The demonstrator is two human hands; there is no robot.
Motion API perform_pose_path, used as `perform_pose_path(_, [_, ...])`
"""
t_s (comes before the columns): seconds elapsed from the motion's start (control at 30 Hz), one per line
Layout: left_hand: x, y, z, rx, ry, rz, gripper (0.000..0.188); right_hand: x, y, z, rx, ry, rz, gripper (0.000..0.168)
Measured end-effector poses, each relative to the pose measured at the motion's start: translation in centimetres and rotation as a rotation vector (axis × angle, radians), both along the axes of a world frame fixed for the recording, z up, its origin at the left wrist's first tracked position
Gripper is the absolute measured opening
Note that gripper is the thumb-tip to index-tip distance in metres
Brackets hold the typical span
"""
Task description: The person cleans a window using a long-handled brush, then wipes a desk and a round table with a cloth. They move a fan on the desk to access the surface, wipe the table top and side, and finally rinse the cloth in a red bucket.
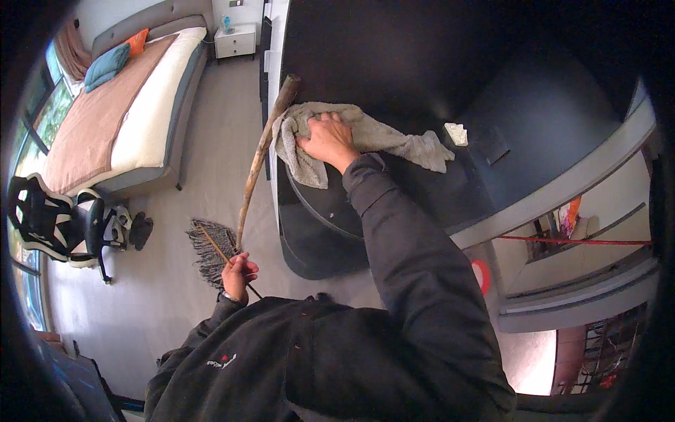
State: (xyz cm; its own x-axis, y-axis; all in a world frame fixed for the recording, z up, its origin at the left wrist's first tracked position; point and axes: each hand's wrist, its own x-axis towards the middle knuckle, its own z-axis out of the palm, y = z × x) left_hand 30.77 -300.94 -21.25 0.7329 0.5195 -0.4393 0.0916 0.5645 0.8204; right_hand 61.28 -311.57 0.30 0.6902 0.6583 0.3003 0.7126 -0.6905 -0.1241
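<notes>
My right hand (331, 138) presses down on a crumpled grey towel (379, 132), its fingertips bunched into the fabric. The towel lies on a glossy black tabletop (422, 195); one end trails to the right. Close by that end is a crumpled white tissue (456, 134). Lower left, my left hand (238, 275) grips a thin, light-coloured stick (213, 241). Just above that hand, a rough wooden pole (258, 158) leans along the table's left edge, its upper end beside the towel. A grey string mop head (208, 256) lies on the floor behind the stick.
A bed (145, 111) with pillows stands at upper left, near a white nightstand (235, 41). A black-and-white gaming chair (58, 221) and dark slippers (141, 231) are at left. A dark flat object (494, 145) lies on the table. Curved pale railing (559, 184) runs along the right.
</notes>
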Motion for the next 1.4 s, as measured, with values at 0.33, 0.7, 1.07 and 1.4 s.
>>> perform_pose_path(0.33, [0.5,1.1,1.3,0.09,-0.02,0.089,0.024,-9.6,-13.7,0.1,0.114,0.035,0.468,0.037])
perform_pose_path(0.7, [-0.3,2.5,4.1,0.287,0.008,0.211,0.025,-0.6,-37.6,0.6,0.185,0.19,-0.065,0.036])
perform_pose_path(1.07, [19.0,-5.4,28.9,1.67,-0.481,-0.432,0.017,-1.7,-26.2,0.3,-0.041,0.048,0.092,0.048])
perform_pose_path(1.4, [43.4,-23.0,26.7,2.094,-0.635,-0.764,0.03,-1.7,-36.9,-1.4,0.065,-0.05,-0.145,0.05])
